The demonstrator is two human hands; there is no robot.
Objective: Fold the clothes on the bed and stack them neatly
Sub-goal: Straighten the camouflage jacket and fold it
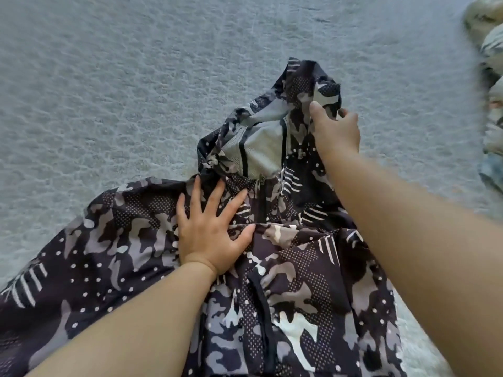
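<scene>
A dark camouflage hooded jacket [294, 281] with grey, white and dotted patches lies spread on the grey bed cover [109, 91], zipper up. My left hand [209, 235] presses flat on its chest, fingers spread, just left of the zipper. My right hand [336, 129] reaches further away and grips the hood [272, 142], which stands bunched up and shows its grey mesh lining. The jacket's left sleeve trails toward the lower left edge.
A heap of other clothes [490, 85] in pale camouflage and light tones lies at the right edge, blurred. The grey bed cover stretches across the whole far and left side.
</scene>
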